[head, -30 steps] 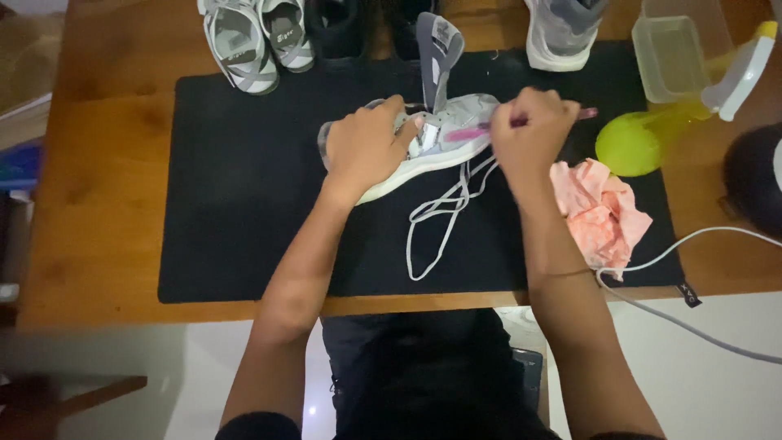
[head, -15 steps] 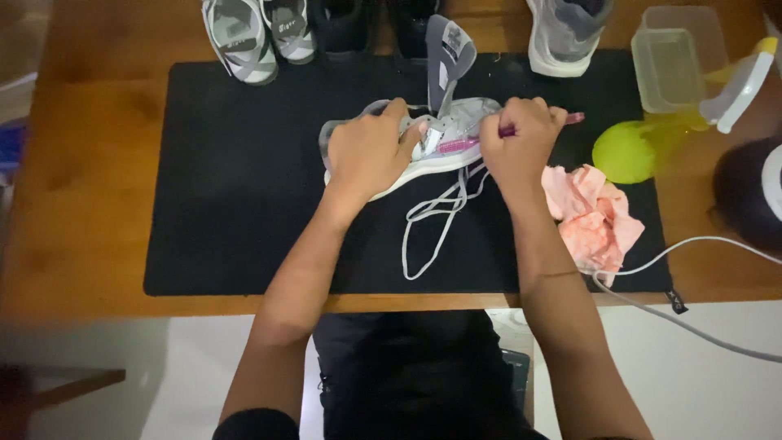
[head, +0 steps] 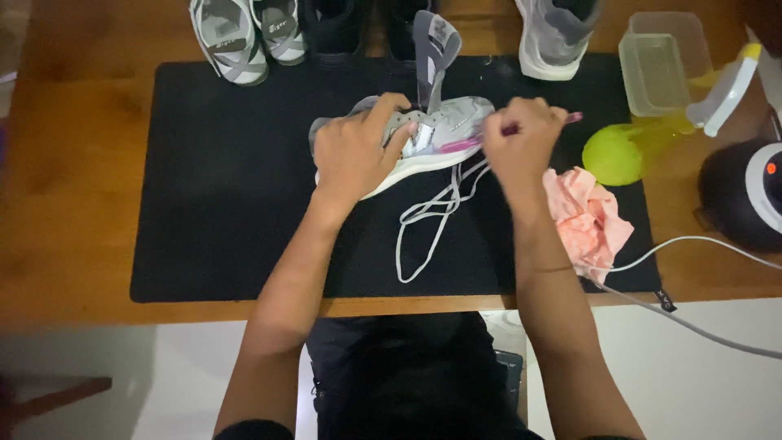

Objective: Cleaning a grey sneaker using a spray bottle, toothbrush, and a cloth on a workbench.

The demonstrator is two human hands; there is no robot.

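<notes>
A grey and white sneaker (head: 452, 122) lies on its side in the middle of a black mat (head: 220, 187), its tongue sticking up. My left hand (head: 354, 151) grips the sneaker's heel and upper and holds it down. My right hand (head: 521, 143) is closed around a pink toothbrush (head: 468, 143) whose head touches the sneaker's side. White laces (head: 428, 216) trail loose from the sneaker toward me on the mat.
A crumpled pink cloth (head: 590, 220) lies right of my right wrist. A green spray bottle (head: 643, 143), a clear plastic tub (head: 660, 61) and a dark round device (head: 745, 195) with a white cable (head: 692, 244) sit at the right. Other shoes (head: 244, 37) line the far edge.
My right hand has shifted slightly left with the toothbrush along the sneaker's side. My left hand keeps its hold on the sneaker.
</notes>
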